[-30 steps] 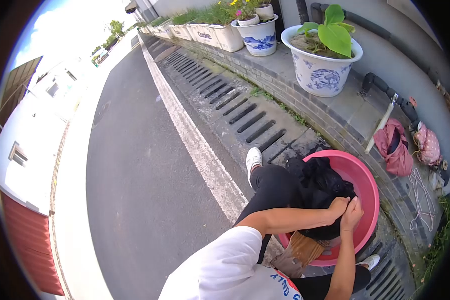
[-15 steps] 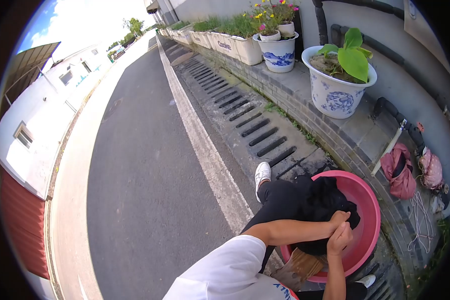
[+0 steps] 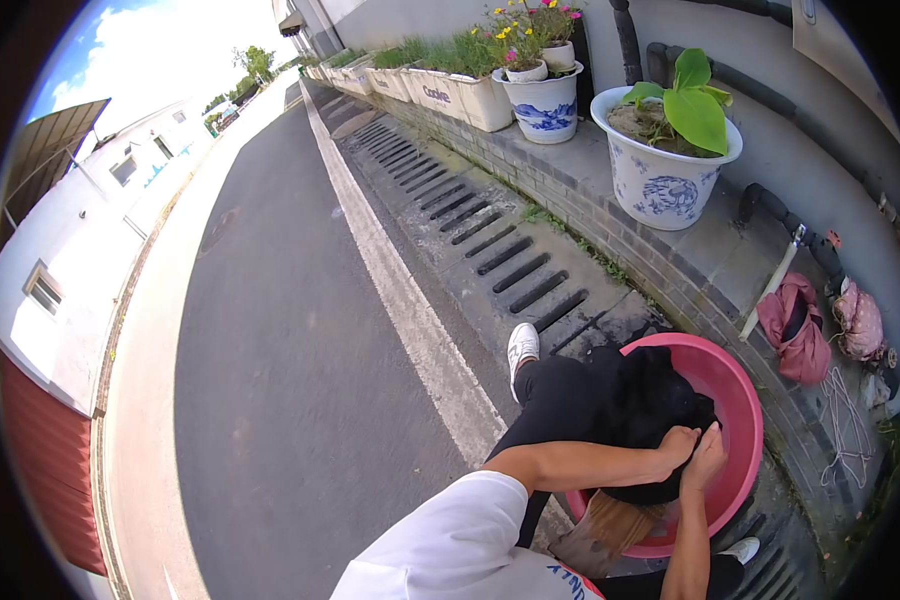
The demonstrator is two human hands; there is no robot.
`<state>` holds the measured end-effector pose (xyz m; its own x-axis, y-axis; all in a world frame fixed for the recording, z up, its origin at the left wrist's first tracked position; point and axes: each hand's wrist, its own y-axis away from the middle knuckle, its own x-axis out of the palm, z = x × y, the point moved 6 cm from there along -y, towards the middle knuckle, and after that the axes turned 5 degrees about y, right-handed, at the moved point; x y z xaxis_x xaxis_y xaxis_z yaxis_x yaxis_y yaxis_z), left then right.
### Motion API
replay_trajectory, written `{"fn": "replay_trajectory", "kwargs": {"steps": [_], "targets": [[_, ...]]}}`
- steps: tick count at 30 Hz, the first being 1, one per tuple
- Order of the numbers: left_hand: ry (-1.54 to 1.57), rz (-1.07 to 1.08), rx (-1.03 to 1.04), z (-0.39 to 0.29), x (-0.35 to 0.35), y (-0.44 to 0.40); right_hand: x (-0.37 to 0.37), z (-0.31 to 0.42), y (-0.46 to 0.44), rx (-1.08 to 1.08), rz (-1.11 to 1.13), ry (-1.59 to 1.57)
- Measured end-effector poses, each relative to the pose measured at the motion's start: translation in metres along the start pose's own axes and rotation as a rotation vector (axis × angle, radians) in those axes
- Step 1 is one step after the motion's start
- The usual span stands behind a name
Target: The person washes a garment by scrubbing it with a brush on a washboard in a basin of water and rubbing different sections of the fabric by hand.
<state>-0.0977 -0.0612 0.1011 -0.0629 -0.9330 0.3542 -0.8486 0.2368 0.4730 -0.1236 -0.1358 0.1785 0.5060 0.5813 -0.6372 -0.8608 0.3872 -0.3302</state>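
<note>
A pink basin (image 3: 742, 440) stands between my legs, with a wet-looking black garment (image 3: 660, 390) heaped in it and over its near-left side. My left hand (image 3: 678, 447) is closed on a fold of this cloth. Just to its right, my right hand (image 3: 706, 458) also grips the cloth, fingers curled in. A wooden washboard (image 3: 615, 525) leans in the basin below my hands, its lower end toward my body. Some of the cloth's edge against my dark trousers is hard to make out.
A slotted drain cover (image 3: 510, 262) runs along the road beside a brick ledge. On the ledge stand a blue-and-white plant pot (image 3: 660, 190), a flower pot (image 3: 542, 110) and long white planters (image 3: 460, 100). Pink cloth bundles (image 3: 798, 325) and a white cord (image 3: 845, 430) lie at the right.
My right hand has shifted up and to the right, from touching the left hand to slightly apart from it. Both hands stay on the black garment.
</note>
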Motion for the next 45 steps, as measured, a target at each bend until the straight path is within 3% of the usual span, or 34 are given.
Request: {"fn": "replay_trajectory", "kwargs": {"steps": [1,2,3,5,7,9,10,11,13,15,17,18,21,22,23,25,28,29,31,34,37,41,45], "targets": [[0.113,0.018,-0.064,-0.004,-0.003,0.0,-0.001,0.026,0.008,-0.066,-0.018,0.045],[0.379,0.34,-0.058,0.001,0.001,-0.007,-0.001,0.055,0.025,-0.323,-0.078,-0.04],[0.179,0.362,0.092,0.029,-0.007,-0.045,0.002,0.068,0.041,-0.497,-0.035,0.081],[0.402,0.166,-0.166,0.034,-0.007,-0.024,0.002,0.041,0.029,-0.553,-0.001,-0.033],[0.057,-0.016,-0.009,0.008,-0.002,-0.005,0.007,-0.017,0.004,-0.15,-0.03,-0.095],[0.06,0.057,-0.093,0.005,-0.003,-0.003,0.006,-0.013,0.002,-0.002,-0.105,0.054],[0.183,0.129,-0.107,-0.009,-0.002,0.006,-0.006,0.03,0.008,-0.166,-0.127,-0.009],[0.333,0.313,-0.225,0.02,-0.012,-0.025,-0.009,0.056,0.025,-0.372,-0.091,0.071],[0.227,0.294,-0.177,0.016,-0.011,-0.015,-0.012,0.052,0.029,-0.485,-0.079,0.0],[0.029,0.11,-0.155,-0.008,0.0,0.012,-0.013,0.02,0.007,-0.363,-0.128,0.013],[-0.046,0.016,-0.083,-0.015,0.005,0.018,-0.006,-0.016,-0.007,-0.073,-0.127,0.116],[0.041,-0.038,-0.152,-0.017,0.003,0.018,-0.008,0.0,-0.001,-0.112,-0.157,0.17],[0.479,0.62,-0.213,0.024,-0.007,-0.019,-0.017,0.052,0.03,-0.437,-0.167,0.017],[0.477,0.323,-0.323,0.019,-0.001,0.0,-0.017,0.039,0.021,-0.384,-0.196,-0.056],[0.138,0.131,-0.244,-0.019,0.012,0.032,-0.011,0.01,0.011,-0.237,-0.141,0.003],[-0.087,0.289,-0.169,0.033,0.002,0.002,-0.009,-0.043,-0.008,0.131,-0.082,0.111],[-0.143,0.265,-0.12,-0.008,0.01,0.012,-0.004,-0.069,-0.009,0.242,-0.055,-0.286],[-0.116,0.283,-0.129,-0.02,0.006,0.008,-0.012,-0.063,-0.007,0.406,0.006,-0.469],[-0.238,0.207,0.094,-0.055,-0.005,-0.006,-0.022,-0.062,-0.003,0.563,0.112,-0.58],[-0.201,0.166,0.178,-0.08,-0.002,-0.015,-0.021,-0.044,0.001,0.376,0.428,-0.642],[-0.25,0.179,0.261,-0.093,0.001,-0.019,-0.028,-0.028,0.011,0.514,0.609,-0.764],[-0.424,0.307,0.254,-0.094,0.008,-0.023,-0.037,-0.04,0.003,0.47,0.466,-0.754],[-0.651,0.714,0.13,-0.081,0.031,0.001,-0.051,-0.072,-0.013,0.408,0.232,-0.91]]}}
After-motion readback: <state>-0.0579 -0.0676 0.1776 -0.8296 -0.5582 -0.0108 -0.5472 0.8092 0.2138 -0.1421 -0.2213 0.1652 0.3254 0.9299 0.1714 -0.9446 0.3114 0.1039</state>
